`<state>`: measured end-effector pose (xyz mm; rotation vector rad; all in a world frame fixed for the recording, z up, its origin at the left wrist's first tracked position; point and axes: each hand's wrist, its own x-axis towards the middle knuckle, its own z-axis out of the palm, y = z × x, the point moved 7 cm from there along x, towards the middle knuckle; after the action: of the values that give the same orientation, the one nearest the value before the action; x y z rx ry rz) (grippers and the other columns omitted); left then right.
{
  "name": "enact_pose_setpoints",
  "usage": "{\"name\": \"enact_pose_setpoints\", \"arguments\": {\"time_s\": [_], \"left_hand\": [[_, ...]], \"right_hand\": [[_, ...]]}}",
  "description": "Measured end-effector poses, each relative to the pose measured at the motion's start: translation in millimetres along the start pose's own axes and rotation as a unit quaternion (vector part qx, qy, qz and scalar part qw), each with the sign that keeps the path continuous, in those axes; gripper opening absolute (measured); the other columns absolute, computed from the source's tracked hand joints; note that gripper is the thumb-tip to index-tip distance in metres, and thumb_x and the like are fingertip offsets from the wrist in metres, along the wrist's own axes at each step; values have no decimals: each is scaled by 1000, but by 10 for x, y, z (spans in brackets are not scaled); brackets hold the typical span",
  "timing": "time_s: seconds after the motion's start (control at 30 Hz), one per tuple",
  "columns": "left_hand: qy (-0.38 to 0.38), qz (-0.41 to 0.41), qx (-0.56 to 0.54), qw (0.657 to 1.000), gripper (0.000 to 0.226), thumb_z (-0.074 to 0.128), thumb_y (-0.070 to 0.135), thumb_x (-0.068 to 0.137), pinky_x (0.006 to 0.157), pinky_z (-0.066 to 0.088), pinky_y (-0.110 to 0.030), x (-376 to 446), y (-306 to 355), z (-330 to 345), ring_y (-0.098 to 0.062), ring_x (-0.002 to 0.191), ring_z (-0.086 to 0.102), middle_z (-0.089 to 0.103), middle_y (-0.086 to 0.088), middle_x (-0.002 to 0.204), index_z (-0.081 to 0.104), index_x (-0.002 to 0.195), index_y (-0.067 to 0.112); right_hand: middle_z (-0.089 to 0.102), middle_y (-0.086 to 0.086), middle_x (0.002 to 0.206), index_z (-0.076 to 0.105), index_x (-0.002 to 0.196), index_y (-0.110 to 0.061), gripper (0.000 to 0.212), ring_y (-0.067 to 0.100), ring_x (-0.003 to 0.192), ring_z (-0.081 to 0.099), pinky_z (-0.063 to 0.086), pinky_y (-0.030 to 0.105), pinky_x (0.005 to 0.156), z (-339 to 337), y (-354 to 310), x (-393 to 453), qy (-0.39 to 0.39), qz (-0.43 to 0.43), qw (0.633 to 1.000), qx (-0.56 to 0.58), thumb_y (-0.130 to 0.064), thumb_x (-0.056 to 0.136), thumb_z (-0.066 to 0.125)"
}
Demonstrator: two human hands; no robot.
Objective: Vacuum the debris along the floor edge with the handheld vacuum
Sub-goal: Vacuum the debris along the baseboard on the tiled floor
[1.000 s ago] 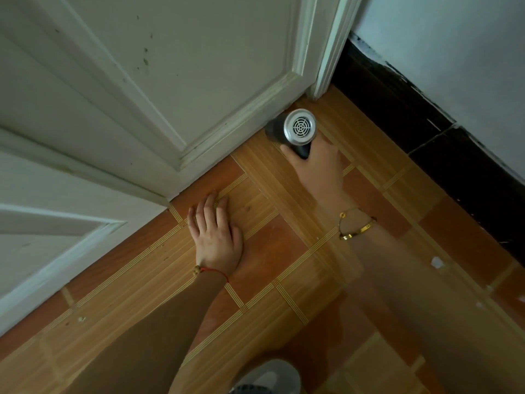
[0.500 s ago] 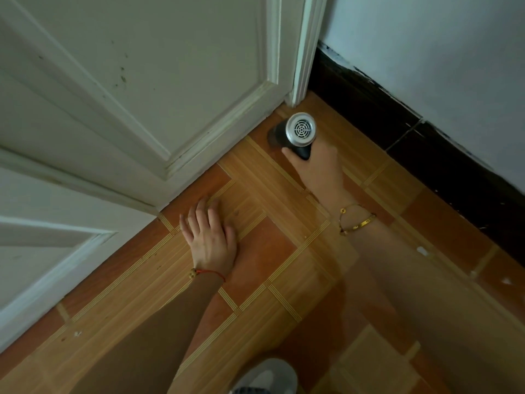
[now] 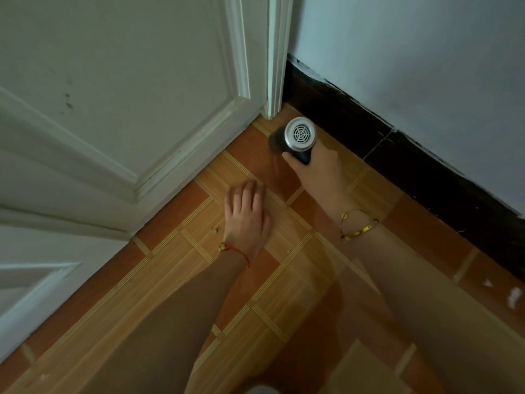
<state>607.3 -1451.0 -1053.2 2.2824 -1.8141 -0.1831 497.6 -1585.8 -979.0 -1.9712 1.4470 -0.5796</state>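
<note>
My right hand [image 3: 319,172] grips the black handle of the handheld vacuum [image 3: 298,137], whose silver round vented rear faces the camera. Its nose points down into the floor corner where the white door frame [image 3: 274,81] meets the black baseboard [image 3: 397,146]; the nozzle itself is hidden behind the body. My left hand [image 3: 247,214] rests flat on the orange and wood-pattern floor tiles [image 3: 176,268], fingers together, holding nothing. A small crumb of debris [image 3: 214,230] lies just left of that wrist. White flecks of debris [image 3: 512,297] lie on the floor at the right edge.
A white panelled door [image 3: 127,89] fills the upper left, its bottom edge running diagonally along the floor. A pale wall [image 3: 426,66] stands above the black baseboard on the right. A grey shoe tip [image 3: 262,390] shows at the bottom edge.
The vacuum in my right hand has slid along the door's bottom edge into the corner by the door frame. My left hand has shifted forward on the floor after it.
</note>
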Motion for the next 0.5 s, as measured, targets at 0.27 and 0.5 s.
{"name": "enact_pose_setpoints", "arguments": {"time_s": [0.27,0.5], "left_hand": [[46,3,-15,999,47,47,25,95,119,22,-56,18,-3,7,-32,140,38,48,-13,144,50,140,11],[57,2,-20,998,46,49,24,94,118,23,-56,22,-9,5,-32,138,40,49,-13,143,51,138,10]], "right_hand": [[67,4,122,55,131,-11,61,18,114,61,48,26,92,103,26,272,-41,-14,998,42,-44,82,71],[66,7,122,49,134,-14,61,24,111,62,50,31,85,-62,67,424,-9,-17,1000,-18,-46,85,67]]}}
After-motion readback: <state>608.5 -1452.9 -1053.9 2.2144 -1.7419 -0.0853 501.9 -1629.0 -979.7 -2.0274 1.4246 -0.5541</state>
